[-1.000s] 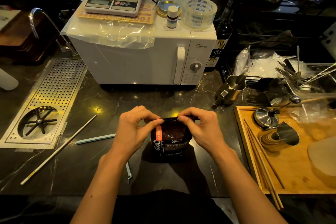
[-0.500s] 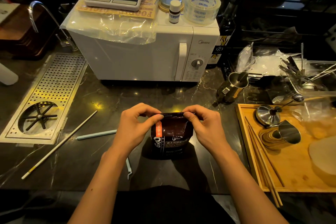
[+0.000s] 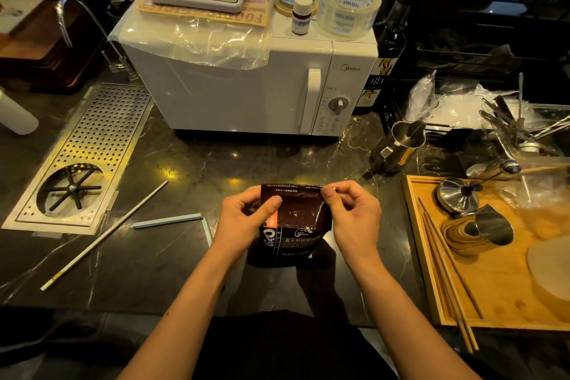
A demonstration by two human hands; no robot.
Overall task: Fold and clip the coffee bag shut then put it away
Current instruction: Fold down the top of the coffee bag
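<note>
A dark brown coffee bag with white print stands upright on the black marble counter, straight in front of me. Its top part is folded over toward me, so upside-down print shows along the upper edge. My left hand pinches the bag's upper left corner, thumb on the front. The upper right corner is pinched by my right hand. A pale blue L-shaped clip bar lies on the counter left of the bag, apart from both hands.
A white microwave stands behind the bag, with a scale, a small bottle and a tape roll on top. Left are a perforated metal drain grate and a long white rod. Right are a steel pitcher and a wooden tray holding chopsticks and metal tools.
The bag's top has been folded down toward me, so more of its flap faces the camera. Both hands stay on its upper corners.
</note>
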